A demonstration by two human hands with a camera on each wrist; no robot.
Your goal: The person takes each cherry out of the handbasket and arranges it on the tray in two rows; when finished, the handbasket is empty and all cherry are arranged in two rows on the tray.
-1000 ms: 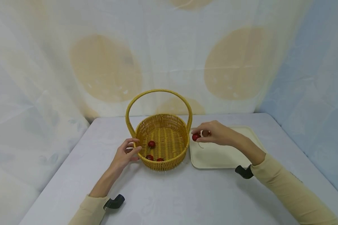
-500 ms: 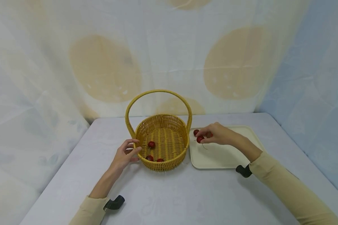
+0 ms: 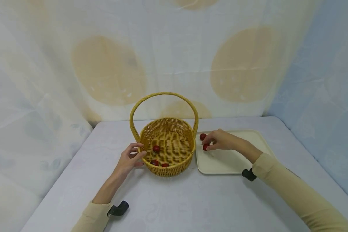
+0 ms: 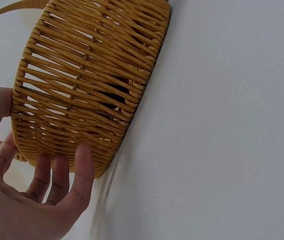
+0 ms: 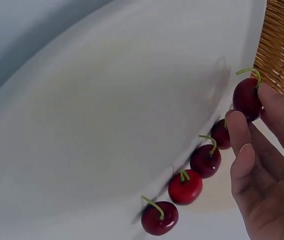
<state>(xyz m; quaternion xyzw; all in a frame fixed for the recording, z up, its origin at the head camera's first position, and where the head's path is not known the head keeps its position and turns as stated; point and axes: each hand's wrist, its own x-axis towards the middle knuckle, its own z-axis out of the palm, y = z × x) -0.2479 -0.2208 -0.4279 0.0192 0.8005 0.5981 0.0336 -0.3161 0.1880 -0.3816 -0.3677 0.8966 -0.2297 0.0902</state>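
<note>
My left hand (image 3: 129,159) holds the left rim of the yellow wicker basket (image 3: 166,170), with thumb and fingers around its wall in the left wrist view. Several dark red cherries, one being a cherry (image 3: 156,149) near the middle left, lie inside on the woven bottom. Over the left part of the cream tray (image 3: 232,167), my right hand (image 3: 223,140) pinches a stemmed cherry (image 5: 248,99) between thumb and fingertip. Behind it, in the right wrist view, a bright red cherry (image 5: 185,187) and several darker ones sit in a row on the tray.
The basket's tall arched handle (image 3: 163,93) stands up above its rim. Basket and tray sit side by side on a white-covered table (image 3: 168,199). Patterned cloth (image 3: 174,58) hangs behind and at both sides.
My right hand has shifted slightly right and toward me with the pinched cherry, lower over the tray. Another cherry at the tray's far left corner has come into view. The left hand stays put.
</note>
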